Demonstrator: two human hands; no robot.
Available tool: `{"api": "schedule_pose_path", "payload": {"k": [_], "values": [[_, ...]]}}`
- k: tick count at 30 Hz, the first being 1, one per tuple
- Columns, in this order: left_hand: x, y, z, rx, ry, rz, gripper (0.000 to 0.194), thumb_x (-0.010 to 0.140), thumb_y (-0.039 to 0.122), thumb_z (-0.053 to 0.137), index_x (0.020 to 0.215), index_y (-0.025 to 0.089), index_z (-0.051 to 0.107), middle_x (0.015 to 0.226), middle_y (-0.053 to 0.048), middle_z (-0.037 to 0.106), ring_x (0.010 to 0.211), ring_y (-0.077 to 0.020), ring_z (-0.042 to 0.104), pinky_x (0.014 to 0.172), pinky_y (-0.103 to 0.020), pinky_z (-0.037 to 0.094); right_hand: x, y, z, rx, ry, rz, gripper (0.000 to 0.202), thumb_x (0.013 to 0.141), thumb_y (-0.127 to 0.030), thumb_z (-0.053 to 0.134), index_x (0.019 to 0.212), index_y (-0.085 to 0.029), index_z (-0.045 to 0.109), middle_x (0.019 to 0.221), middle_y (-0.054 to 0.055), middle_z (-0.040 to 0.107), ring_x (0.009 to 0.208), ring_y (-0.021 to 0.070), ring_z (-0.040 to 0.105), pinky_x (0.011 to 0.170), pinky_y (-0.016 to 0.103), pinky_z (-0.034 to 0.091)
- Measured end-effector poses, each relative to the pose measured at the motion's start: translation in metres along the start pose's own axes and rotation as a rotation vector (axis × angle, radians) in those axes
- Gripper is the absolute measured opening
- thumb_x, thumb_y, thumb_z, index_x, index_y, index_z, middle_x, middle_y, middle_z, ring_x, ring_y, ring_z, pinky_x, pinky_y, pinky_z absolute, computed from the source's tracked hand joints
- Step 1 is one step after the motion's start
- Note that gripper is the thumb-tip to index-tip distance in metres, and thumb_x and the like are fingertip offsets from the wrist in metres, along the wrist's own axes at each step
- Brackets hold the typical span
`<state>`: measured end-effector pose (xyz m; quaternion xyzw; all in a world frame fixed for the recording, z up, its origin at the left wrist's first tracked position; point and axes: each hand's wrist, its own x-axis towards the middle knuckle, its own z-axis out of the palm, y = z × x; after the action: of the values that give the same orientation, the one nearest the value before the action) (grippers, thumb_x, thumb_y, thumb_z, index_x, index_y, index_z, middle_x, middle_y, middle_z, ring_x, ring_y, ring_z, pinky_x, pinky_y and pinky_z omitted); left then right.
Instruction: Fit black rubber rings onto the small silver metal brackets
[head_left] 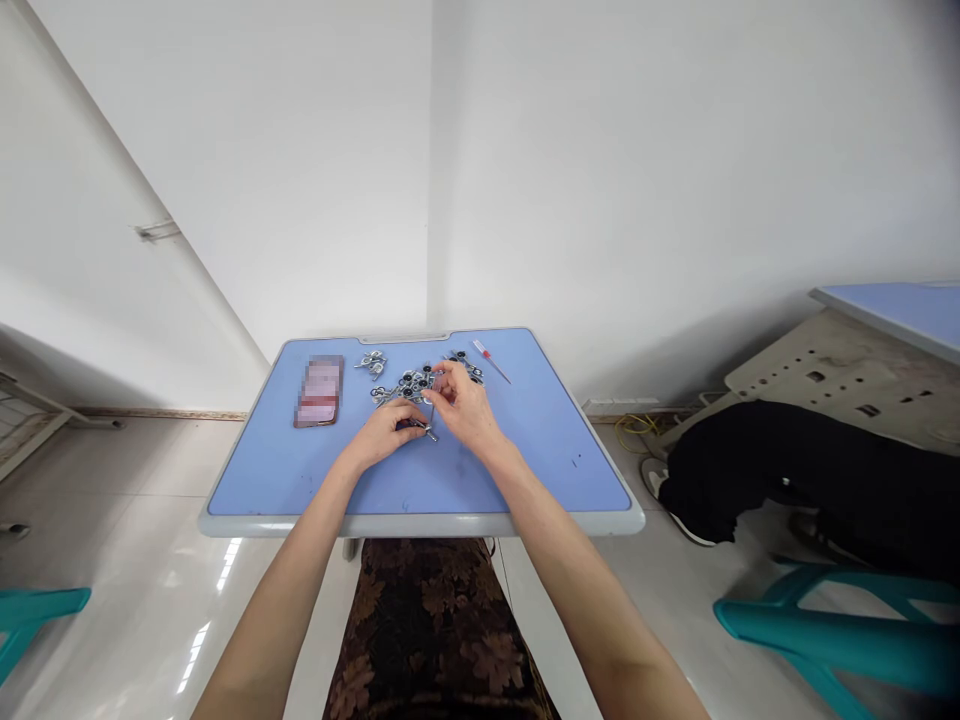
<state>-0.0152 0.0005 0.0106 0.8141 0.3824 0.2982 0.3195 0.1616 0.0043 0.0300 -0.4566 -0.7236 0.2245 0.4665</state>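
Observation:
My left hand (391, 429) is closed on a small silvery metal fitting (430, 432), pressed low over the desk. In my right hand (463, 401) is a small screwdriver (432, 411), held upright with its thin shaft pointing down at the fitting. Its handle is mostly covered by my fingers. Right behind both hands lies a loose pile of metal fittings (411, 383), with ring shapes and black round parts. A smaller group of silvery fittings (371, 364) lies apart, toward the back left.
A phone (319, 392) with a blurred screen lies on the left of the blue desk (517, 490). Another screwdriver (492, 361), red and clear-handled, lies at the back right. A wall stands behind. A person's dark-clothed leg (780, 460) and a teal stool (840, 630) are at right.

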Motion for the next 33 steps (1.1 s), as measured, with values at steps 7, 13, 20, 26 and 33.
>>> {"api": "schedule_pose_path", "payload": {"k": [7,13,20,26,33], "values": [[0.0001,-0.0044,0.0003,-0.006,-0.011,0.005,0.015,0.078,0.018,0.066,0.093,0.019,0.069,0.102,-0.006,0.06,0.094,-0.0183,0.058,0.087,-0.033,0.046,0.0012,0.0005,-0.0014,0.011,0.022,0.008,0.03,0.08,-0.027,0.056,0.109,-0.02,0.049,0.069,-0.004,0.053,0.056,0.014,0.051,0.058,0.028,0.041],[0.0005,-0.0073,0.0004,0.0,-0.013,0.01,0.015,0.079,0.019,0.066,0.093,0.02,0.07,0.102,-0.006,0.06,0.096,-0.0196,0.058,0.09,-0.036,0.045,0.0009,-0.0004,-0.0019,0.033,0.005,0.003,0.029,0.081,-0.026,0.056,0.108,-0.021,0.048,0.069,-0.004,0.053,0.057,0.0141,0.051,0.059,0.028,0.041],[0.0001,-0.0075,0.0018,0.013,0.002,0.021,0.015,0.079,0.018,0.064,0.093,0.02,0.07,0.102,-0.006,0.061,0.097,-0.0199,0.058,0.09,-0.037,0.046,0.0001,-0.0027,-0.0031,0.144,-0.02,-0.031,0.028,0.081,-0.027,0.057,0.106,-0.02,0.049,0.07,-0.003,0.055,0.06,0.0132,0.053,0.06,0.026,0.043],[0.0002,-0.0052,0.0033,0.048,0.036,0.016,0.015,0.079,0.017,0.065,0.093,0.02,0.071,0.102,-0.006,0.061,0.096,-0.02,0.059,0.091,-0.038,0.046,-0.0013,-0.0044,-0.0025,0.106,-0.084,-0.031,0.03,0.08,-0.025,0.057,0.108,-0.02,0.049,0.072,-0.003,0.057,0.06,0.0138,0.053,0.06,0.028,0.044],[0.0002,-0.0054,0.0038,0.064,0.054,0.022,0.015,0.079,0.017,0.065,0.092,0.02,0.071,0.101,-0.006,0.061,0.091,-0.0188,0.06,0.086,-0.035,0.048,-0.0021,-0.005,-0.0025,0.064,-0.102,-0.047,0.029,0.079,-0.022,0.055,0.108,-0.021,0.049,0.074,-0.001,0.058,0.062,0.0145,0.054,0.061,0.028,0.045]]}}
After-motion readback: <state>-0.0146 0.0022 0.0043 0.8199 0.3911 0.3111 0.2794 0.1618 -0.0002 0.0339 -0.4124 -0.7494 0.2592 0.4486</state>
